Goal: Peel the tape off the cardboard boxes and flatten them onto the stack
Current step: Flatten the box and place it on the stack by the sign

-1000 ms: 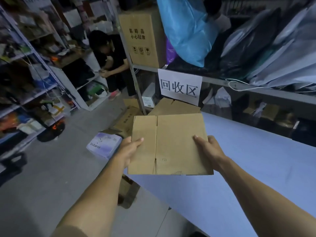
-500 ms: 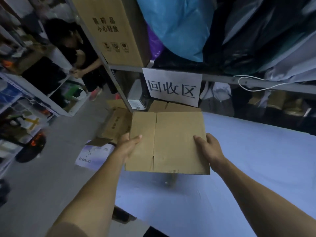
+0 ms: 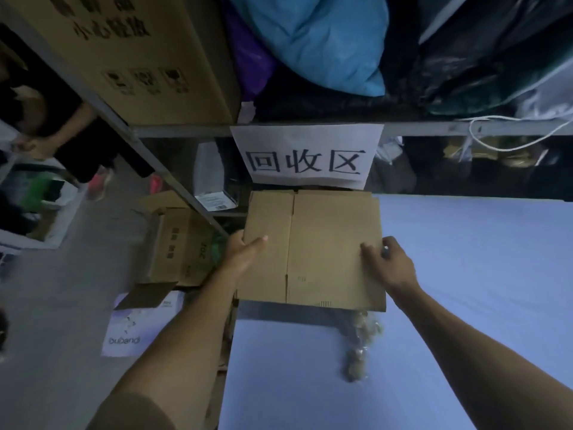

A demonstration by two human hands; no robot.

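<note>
Cardboard already flattened, we are gripping the box (image 3: 313, 249) with left hand (image 3: 245, 252) and right hand (image 3: 387, 265) (edges at 9 and 3 o'clock), stacking remaining.

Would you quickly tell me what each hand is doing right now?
Left hand: grips the flattened cardboard box at its left edge.
Right hand: holds its right edge.

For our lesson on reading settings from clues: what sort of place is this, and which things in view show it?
Probably a warehouse or stockroom recycling corner. Clues: grey metal shelving loaded with a large brown carton and bags, a white paper sign hung on it, and a flattened brown cardboard box held over a blue table.
</note>
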